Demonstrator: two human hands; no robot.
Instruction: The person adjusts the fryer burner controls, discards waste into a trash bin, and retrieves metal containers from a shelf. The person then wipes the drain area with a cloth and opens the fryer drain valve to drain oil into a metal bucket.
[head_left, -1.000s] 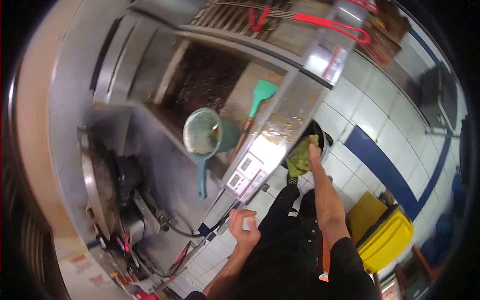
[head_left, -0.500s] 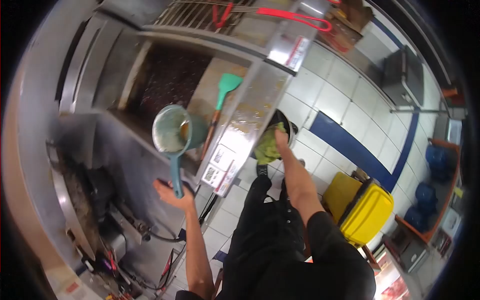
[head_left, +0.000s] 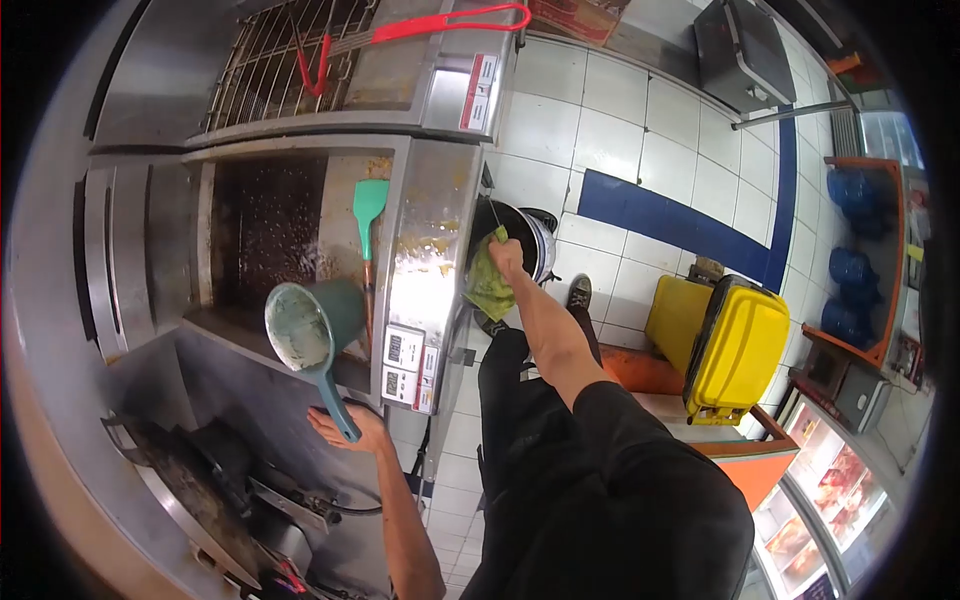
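A grey-green dipper (head_left: 340, 312) is over the near edge of the fryer basin (head_left: 268, 215), its inside showing a pale coating. My left hand (head_left: 355, 428) is at the dipper's handle, which lies across the palm; its fingertips show beyond the handle, and the thumb is hidden. Bunched in my right hand (head_left: 510, 258) is a yellow-green cloth (head_left: 490, 288), hanging over the dark mouth of a round metal pot (head_left: 545, 242) by the fryer's front. A turquoise spatula (head_left: 370, 200) lies along the basin's ledge, beside the dipper.
Red-handled tongs (head_left: 318, 72) and a long red-handled utensil (head_left: 440, 22) lie over a wire rack (head_left: 270, 80). A yellow bin (head_left: 735, 345) stands at the right. My shoes are close to the pot on the tiled floor (head_left: 620, 125). Burner parts (head_left: 230, 460) fill the lower left.
My view has turned and shifted. My left hand stays at the dipper's handle, and an orange patch earlier seen inside the dipper no longer shows. The cloth in my right hand now hangs lower.
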